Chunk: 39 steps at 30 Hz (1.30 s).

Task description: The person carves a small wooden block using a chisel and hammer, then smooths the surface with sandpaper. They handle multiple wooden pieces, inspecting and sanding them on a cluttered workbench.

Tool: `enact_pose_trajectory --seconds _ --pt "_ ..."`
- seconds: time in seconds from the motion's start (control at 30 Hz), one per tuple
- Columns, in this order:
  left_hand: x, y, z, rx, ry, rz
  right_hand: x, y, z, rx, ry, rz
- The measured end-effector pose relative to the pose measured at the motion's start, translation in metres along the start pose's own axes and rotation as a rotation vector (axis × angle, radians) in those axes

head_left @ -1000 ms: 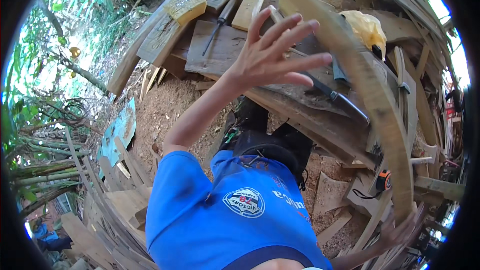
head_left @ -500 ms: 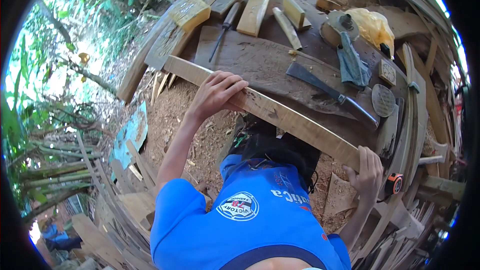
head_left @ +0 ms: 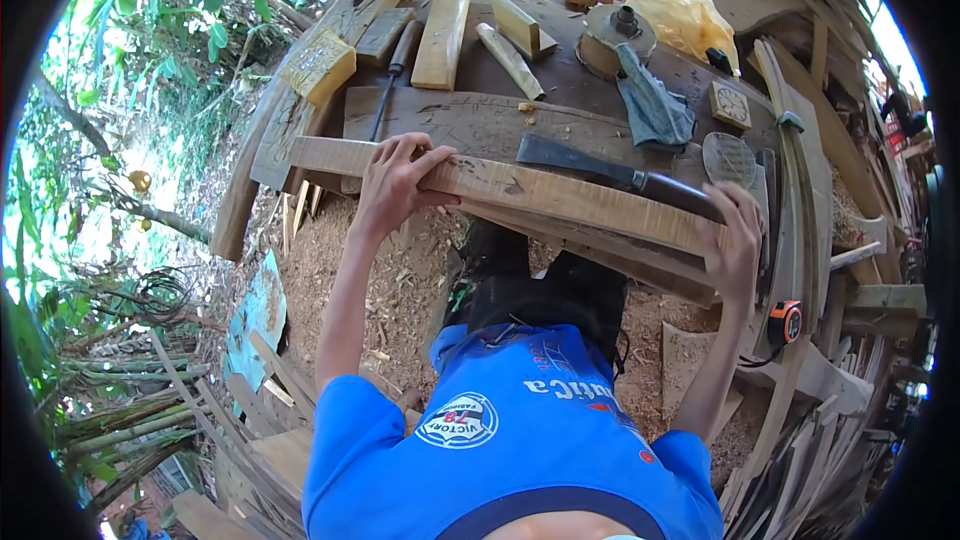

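Note:
A long, narrow wooden plank (head_left: pixel 570 192) lies crosswise in front of me, over the near edge of the workbench. My left hand (head_left: pixel 398 180) is closed around it left of the middle, fingers over the top edge. At the plank's right end, my right hand (head_left: pixel 735 245) grips it with bent fingers. Just beyond the plank lies a broad, dark-bladed knife (head_left: pixel 575 157), its handle reaching close to my right fingertips. Farther left, a tool with a thin dark shaft and a stout handle (head_left: pixel 402 52) rests on the bench, its tip near the plank.
Wood blocks (head_left: pixel 440 38), a grey-blue cloth (head_left: pixel 655 105), a yellowish plastic bag (head_left: pixel 685 25) and a round patterned disc (head_left: pixel 730 160) lie on the bench (head_left: pixel 480 115). An orange-black tape measure (head_left: pixel 785 320) sits at right beside long wood strips. Wood chips (head_left: pixel 330 290) cover the ground.
The plank's right end has come up and away from me with my right hand, so the plank lies more level, nearer the knife. Both hands still grip it. My view has also shifted.

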State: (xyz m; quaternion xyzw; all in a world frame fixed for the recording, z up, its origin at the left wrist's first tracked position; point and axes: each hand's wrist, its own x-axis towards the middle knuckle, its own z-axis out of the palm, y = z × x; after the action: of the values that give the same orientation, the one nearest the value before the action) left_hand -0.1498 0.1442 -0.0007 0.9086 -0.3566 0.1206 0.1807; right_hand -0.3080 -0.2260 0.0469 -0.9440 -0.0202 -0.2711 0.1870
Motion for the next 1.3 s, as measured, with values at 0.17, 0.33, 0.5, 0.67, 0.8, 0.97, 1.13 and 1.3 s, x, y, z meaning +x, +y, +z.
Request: enact_pose_trajectory --seconds 0.17,0.33,0.5,0.67,0.8,0.97,1.13,1.3 --pt "0.016 -0.001 -0.006 -0.165 -0.047 0.012 0.013 0.032 0.017 0.036 -0.287 0.186" --pt "0.039 -0.069 0.004 -0.096 0.145 -0.339 0.012 0.043 0.014 0.159 -0.283 0.176" --pt "0.056 -0.089 0.012 0.100 -0.085 -0.604 0.013 0.030 -0.020 0.026 0.038 0.045" --pt "0.035 -0.181 0.014 0.007 0.013 -0.678 -0.032 0.062 -0.062 -0.089 0.539 0.522" --pt "0.064 -0.131 0.013 -0.801 0.014 -0.865 -0.105 0.109 -0.059 -0.215 0.862 0.834" --pt "0.046 -0.051 -0.023 -1.115 0.246 -0.879 -0.089 0.084 -0.053 0.109 1.163 1.093" --pt "0.048 0.058 -0.035 -1.359 0.163 -0.760 -0.067 0.074 -0.058 -0.102 1.284 1.169" --pt "0.102 0.142 -0.015 -1.985 -0.374 -0.639 -0.064 0.086 -0.043 -0.555 1.012 0.989"
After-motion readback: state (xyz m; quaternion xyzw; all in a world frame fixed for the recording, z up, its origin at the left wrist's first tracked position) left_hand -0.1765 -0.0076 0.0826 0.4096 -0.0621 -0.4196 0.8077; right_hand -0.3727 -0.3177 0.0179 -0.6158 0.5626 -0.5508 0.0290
